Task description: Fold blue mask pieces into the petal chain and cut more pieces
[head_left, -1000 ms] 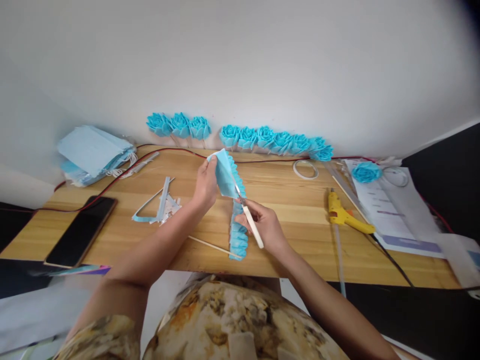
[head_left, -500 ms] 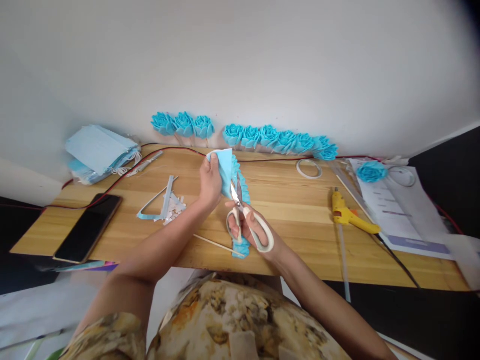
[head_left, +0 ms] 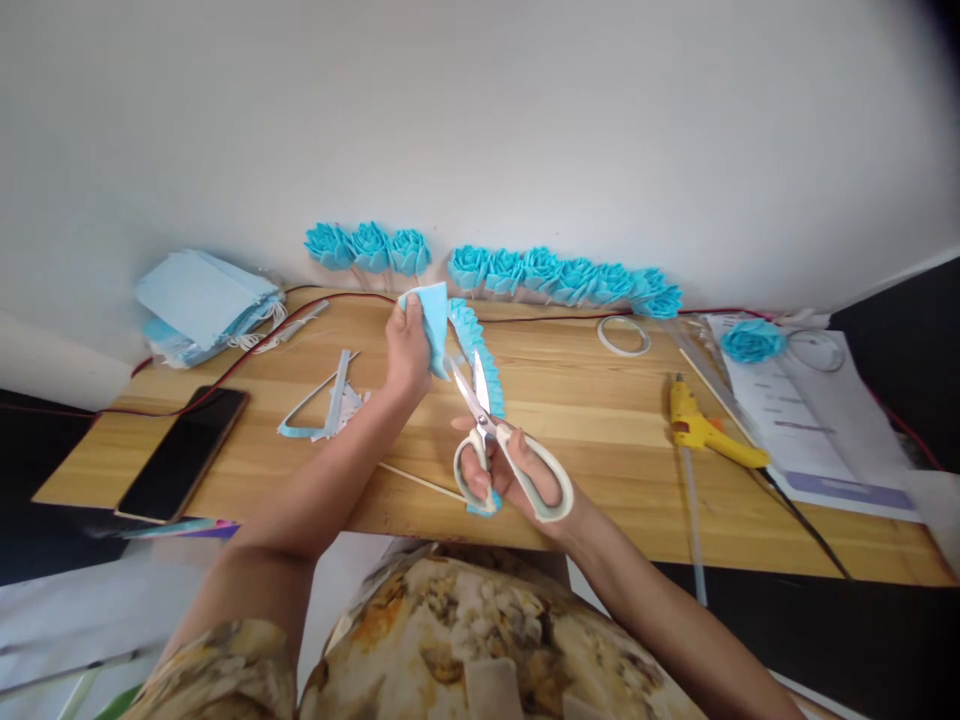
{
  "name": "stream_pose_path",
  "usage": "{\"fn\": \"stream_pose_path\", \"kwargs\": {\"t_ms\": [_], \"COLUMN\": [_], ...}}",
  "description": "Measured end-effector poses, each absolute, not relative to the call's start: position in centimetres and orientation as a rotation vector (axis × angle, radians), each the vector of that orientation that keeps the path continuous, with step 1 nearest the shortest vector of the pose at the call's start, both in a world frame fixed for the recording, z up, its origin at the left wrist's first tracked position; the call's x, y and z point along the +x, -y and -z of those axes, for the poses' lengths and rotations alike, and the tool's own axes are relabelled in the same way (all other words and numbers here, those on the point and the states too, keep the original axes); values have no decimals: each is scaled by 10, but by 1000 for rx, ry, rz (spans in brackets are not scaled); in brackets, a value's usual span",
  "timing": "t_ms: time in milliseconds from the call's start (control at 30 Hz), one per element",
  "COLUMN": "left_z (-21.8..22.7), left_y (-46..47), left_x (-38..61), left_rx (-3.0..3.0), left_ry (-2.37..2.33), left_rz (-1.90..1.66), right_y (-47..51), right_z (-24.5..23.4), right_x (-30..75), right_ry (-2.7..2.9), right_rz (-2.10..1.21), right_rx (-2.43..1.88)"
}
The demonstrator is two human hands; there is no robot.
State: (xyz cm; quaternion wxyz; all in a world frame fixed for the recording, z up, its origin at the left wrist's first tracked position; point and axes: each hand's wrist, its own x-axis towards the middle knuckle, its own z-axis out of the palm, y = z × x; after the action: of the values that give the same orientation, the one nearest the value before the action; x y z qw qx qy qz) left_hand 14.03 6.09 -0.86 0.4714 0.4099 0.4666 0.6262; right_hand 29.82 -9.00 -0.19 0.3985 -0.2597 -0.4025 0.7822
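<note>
My left hand (head_left: 409, 350) is closed on a folded light blue sheet (head_left: 435, 322), holding it above the table. In my right hand (head_left: 517, 480) are scissors (head_left: 482, 415) with cream handles, fingers through the loops. Their blades are spread and point up and away from me; one tip is close to the sheet's lower corner, and I cannot tell if they touch. Behind and below the blades lies a row of overlapping blue pieces (head_left: 491, 375), partly covered by the scissors and my right hand. A thin stick (head_left: 420, 481) rests beside that hand.
Blue flowers (head_left: 540, 268) on sticks line the wall. At left are a stack of light blue masks (head_left: 202, 300), a phone (head_left: 184, 455) and cut scraps (head_left: 337, 405). A yellow glue gun (head_left: 697, 430), a tape roll (head_left: 624, 336) and another flower (head_left: 752, 341) on paper lie at right.
The sheet has moved left and slightly up with my left hand, uncovering more of the blue row. The scissors have drawn slightly back from it, and their blades have spread wider.
</note>
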Motion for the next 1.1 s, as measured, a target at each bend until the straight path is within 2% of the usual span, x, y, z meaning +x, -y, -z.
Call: {"fn": "stream_pose_path", "kwargs": {"t_ms": [167,300,400,533,833,1100], "left_z": [3,-3,-10,-17,-14,-12], "left_y": [-52,-46,-41,-35,-33,-35], "left_x": [149,150,149,149,145,143], "left_rx": [1142,1245,1306,1375,1486,1523], "left_ry": [-1066,-938,-845,-761,-655,-574], "left_rz": [-1344,-1166,-1034,-911,-762,-773], "right_y": [70,52,44,41,44,47], "right_z": [-35,-75,-91,-97,-96,-107], "right_x": [346,400,429,441,435,434], "right_ry": [1527,2107,2366,2571,2822,2910], "right_rz": [-1607,-832,-313,84,311,384], "right_rx": [-923,-1304,-1269,-1093,-892,-973]}}
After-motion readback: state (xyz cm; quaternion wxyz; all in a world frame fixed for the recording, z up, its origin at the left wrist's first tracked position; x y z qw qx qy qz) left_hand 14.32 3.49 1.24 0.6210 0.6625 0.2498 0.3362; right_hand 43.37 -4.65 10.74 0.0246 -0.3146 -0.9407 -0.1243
